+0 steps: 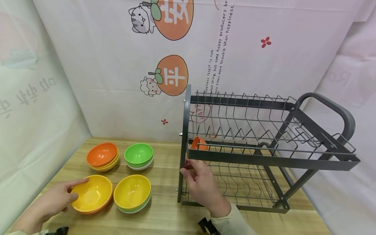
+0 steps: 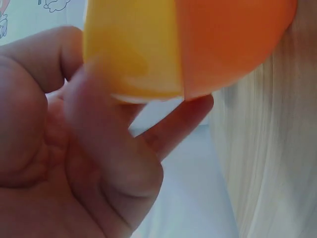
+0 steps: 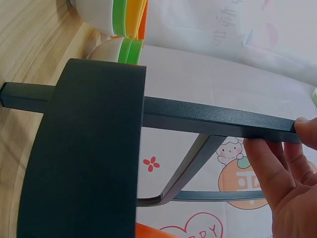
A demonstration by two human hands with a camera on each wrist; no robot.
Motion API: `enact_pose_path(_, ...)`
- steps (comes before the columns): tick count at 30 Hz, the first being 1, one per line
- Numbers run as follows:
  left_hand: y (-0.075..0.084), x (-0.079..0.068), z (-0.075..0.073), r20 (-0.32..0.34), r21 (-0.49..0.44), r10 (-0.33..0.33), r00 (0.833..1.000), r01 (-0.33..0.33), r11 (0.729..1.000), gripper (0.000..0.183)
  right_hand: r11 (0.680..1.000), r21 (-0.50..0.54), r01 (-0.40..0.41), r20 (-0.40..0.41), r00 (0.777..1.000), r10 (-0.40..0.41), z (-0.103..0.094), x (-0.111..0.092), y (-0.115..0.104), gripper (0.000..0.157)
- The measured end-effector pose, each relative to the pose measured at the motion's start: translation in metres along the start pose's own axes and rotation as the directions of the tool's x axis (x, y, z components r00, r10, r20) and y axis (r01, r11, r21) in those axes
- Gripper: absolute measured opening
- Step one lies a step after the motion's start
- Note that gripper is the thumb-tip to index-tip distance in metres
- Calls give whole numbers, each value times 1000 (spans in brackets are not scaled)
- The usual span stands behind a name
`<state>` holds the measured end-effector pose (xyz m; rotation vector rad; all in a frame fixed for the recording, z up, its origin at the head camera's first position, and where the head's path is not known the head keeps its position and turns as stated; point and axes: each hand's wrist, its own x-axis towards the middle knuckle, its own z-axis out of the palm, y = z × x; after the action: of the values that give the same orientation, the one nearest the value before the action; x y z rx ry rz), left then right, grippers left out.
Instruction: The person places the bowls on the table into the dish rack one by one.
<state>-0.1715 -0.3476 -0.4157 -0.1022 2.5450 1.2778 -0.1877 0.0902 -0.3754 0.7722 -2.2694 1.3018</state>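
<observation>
My left hand [image 1: 57, 199] is at the near-left stack, its forefinger over the rim of a yellow bowl [image 1: 94, 192]. In the left wrist view its fingers pinch that rim; one fingertip touches the seam with the orange bowl [image 2: 233, 44] underneath. A blurred finger hides part of the yellow side. My right hand [image 1: 202, 184] grips the left upright of a dark grey dish rack [image 1: 273, 161], thumb on one face and fingers on the other, as the right wrist view shows. An orange bowl [image 1: 202, 145] stands on edge in the rack's upper tier, at its left end.
Beside the held stack is a yellow bowl [image 1: 133, 192] over green and white ones. Behind stand an orange bowl [image 1: 102, 155] on yellow ones and a green bowl [image 1: 139, 154] on green and white ones. The wooden table [image 1: 164, 182] meets a printed white cloth [image 1: 123, 107] at the back.
</observation>
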Motion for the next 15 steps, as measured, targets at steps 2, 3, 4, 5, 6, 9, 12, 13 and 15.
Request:
enact_pose_path(2,1,-1,0,-17,32,14,1000,-13,999,62,1000,-1,2,-3,1000,-2,0,0,0,31)
enact_pose_path(3,1,-1,0,-24,36,22,999,-21,999,62,1000,-3,2,-5,1000,-2,0,0,0,31)
enact_pose_path(4,2,-1,0,-28,35,30,999,-29,999,62,1000,-3,3,-7,1000,-3,0,0,0,31)
enact_pose_path(5,2,-1,0,-32,31,34,999,-33,999,62,1000,-4,4,-9,1000,-4,1,0,0,31)
enact_pose_path(6,2,-1,0,-34,30,41,999,-40,999,61,1000,-4,5,-10,1000,-5,1,0,0,31)
enact_pose_path(9,2,-1,0,-35,9,37,999,-37,999,61,1000,-2,6,-11,1000,-7,1,0,0,30)
enact_pose_path(12,1,-2,-1,-30,-12,40,999,-41,999,60,1000,1,8,-11,1000,-8,1,-1,0,31)
enact_pose_path(13,1,-2,-1,-30,-25,37,999,-37,999,61,1000,3,8,-10,1000,-8,1,-1,1,31)
enact_pose_path(15,1,-3,-2,-28,-38,34,999,-35,999,61,1000,4,6,-9,1000,-6,1,-1,1,31)
